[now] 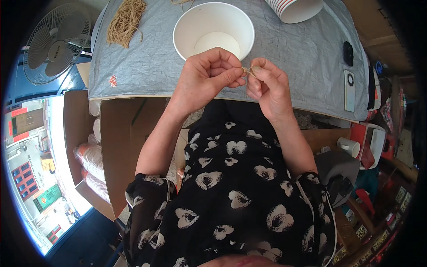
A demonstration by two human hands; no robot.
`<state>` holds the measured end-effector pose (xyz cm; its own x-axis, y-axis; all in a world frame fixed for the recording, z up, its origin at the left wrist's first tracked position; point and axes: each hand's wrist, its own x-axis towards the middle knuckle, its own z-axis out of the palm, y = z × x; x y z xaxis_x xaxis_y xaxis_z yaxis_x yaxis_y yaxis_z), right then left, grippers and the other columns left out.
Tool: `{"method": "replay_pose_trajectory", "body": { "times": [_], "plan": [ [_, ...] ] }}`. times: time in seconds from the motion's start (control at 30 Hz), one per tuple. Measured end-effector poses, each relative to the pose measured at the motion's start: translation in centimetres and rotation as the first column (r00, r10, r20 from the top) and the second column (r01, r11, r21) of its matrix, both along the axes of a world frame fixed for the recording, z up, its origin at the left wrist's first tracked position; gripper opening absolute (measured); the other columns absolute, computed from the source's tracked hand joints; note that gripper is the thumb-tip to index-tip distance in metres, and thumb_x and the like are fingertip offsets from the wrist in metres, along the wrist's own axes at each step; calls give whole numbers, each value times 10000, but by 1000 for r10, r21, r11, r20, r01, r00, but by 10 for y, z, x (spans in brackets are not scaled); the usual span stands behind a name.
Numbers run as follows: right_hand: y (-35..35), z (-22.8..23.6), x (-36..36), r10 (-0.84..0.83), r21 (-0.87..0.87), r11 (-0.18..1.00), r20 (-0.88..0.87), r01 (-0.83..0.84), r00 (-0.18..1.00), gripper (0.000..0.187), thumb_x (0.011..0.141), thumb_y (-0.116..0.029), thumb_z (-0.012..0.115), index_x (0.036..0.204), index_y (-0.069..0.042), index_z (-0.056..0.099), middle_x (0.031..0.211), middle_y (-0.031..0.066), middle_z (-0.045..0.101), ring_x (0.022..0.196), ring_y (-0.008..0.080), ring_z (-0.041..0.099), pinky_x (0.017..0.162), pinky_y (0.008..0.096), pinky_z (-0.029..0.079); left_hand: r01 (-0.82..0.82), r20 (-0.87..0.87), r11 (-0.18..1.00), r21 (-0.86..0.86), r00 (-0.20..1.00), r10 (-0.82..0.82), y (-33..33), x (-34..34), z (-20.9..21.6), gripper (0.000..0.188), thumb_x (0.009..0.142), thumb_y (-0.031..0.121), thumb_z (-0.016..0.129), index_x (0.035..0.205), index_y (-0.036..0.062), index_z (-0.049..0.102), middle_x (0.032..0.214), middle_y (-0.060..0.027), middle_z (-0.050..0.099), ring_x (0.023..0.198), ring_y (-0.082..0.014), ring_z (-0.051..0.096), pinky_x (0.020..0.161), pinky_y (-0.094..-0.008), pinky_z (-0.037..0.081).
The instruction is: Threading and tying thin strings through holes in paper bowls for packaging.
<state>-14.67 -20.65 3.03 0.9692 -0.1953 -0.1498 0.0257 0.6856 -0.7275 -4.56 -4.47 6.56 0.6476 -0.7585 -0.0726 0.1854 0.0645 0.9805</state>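
Between my two hands a short piece of tan twine (247, 70) is pinched, with a small loop or knot showing between the fingertips. My left hand (212, 75) is closed, thumb pressed to forefinger on one side of the twine. On the other side my right hand (269, 84) grips it the same way, its other fingers curled in. Just beyond them stands a wide white paper tub (183, 32), its mouth toward me and partly covered by my left hand. At the far left of the table lies a bundle of tan twine (126, 23).
A stack of white tubs (297, 10) lies tipped at the far right on the grey-covered table (147, 73). A phone (349, 91) and a black object (348, 54) rest at the right edge. Left are a fan (58, 50) and a cardboard box (126, 147) beside wrapped packages.
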Motion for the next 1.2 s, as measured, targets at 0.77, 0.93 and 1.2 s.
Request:
{"method": "replay_pose_trajectory", "body": {
  "times": [0.77, 0.93, 1.2],
  "plan": [
    [0, 10, 5, -16, -285, 958, -3, 14, 1000, 169, 962, -165, 664, 1015, -5, 669, 703, -11, 561, 550, 37, 424, 482, 183, 319, 6, -8, 1000, 5, 1000, -6, 0, 3, -1, 89, 951, 22, 662, 1009, -42, 640, 922, -80, 708, 865, -140, 721, 764, -242, 603],
    [-2, 1, 4, -19, -248, 969, 8, 21, 1000, 136, 962, -147, 655, 1005, -20, 673, 684, -27, 533, 549, 36, 405, 488, 197, 311, 8, -4, 1000, 21, 1000, -8, 0, 3, 0, 94, 952, 24, 661, 1011, -46, 640, 925, -82, 707, 871, -144, 723, 766, -245, 603],
    [-4, -4, 2, 21, -5, 1000, -51, -21, 998, 121, 976, -143, 626, 1014, -37, 668, 687, -24, 524, 543, 43, 402, 502, 205, 323, -2, -29, 1000, -3, 1000, 2, -1, 1, 1, 170, 960, 33, 652, 1102, -60, 643, 952, -98, 715, 880, -153, 723, 797, -257, 602]
  ]
}}
